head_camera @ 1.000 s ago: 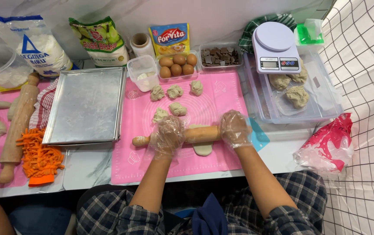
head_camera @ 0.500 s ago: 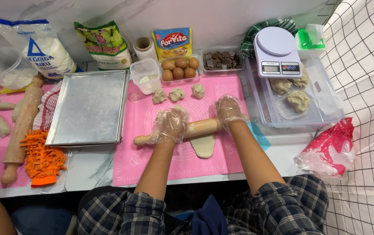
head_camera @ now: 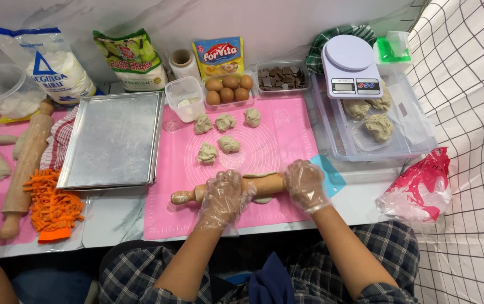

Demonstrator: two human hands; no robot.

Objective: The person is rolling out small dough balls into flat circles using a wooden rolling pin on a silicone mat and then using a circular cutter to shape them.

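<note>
Up and left of the grip there's a metal baking tray [head_camera: 112,141], five dough lumps [head_camera: 224,122] just beyond it, eggs [head_camera: 229,89] further back, and a kitchen scale [head_camera: 350,65] off to the upper right.

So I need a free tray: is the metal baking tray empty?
Empty: the metal baking tray shows only bare metal inside.

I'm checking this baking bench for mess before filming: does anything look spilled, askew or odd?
Nothing is spilled. The only oddity: the scale sits perched on the rim of the clear tub holding dough. Both gloved hands, left and right, press the rolling pin.
</note>
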